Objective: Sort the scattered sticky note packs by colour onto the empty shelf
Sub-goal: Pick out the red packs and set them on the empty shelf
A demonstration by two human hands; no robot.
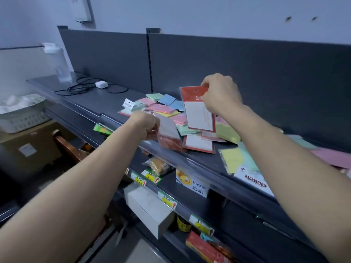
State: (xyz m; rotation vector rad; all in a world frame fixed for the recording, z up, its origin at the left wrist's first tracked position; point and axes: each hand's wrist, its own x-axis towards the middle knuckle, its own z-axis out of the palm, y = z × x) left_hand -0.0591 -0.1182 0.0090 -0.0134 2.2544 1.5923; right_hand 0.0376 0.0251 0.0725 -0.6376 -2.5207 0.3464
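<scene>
A heap of sticky note packs (167, 109) in pink, green, blue and yellow lies on the dark top shelf (106, 99). My right hand (221, 93) holds a red-backed pack with a white pad (197, 114) upright above the heap, pinched at its top edge. My left hand (146, 125) grips another red-and-white pack (168, 133), tilted and blurred, at the shelf's front edge. One more red-and-white pack (199, 144) lies flat below. Yellow, green and pink packs (239, 160) lie further right, partly behind my right forearm.
A white charger (101, 84) with tangled black cable and a clear bottle (58, 63) sit at the shelf's left end. Lower shelves hold snacks (157, 165), a white box (150, 207) and yellow price tags. A white basket (20, 114) rests on a carton at the left.
</scene>
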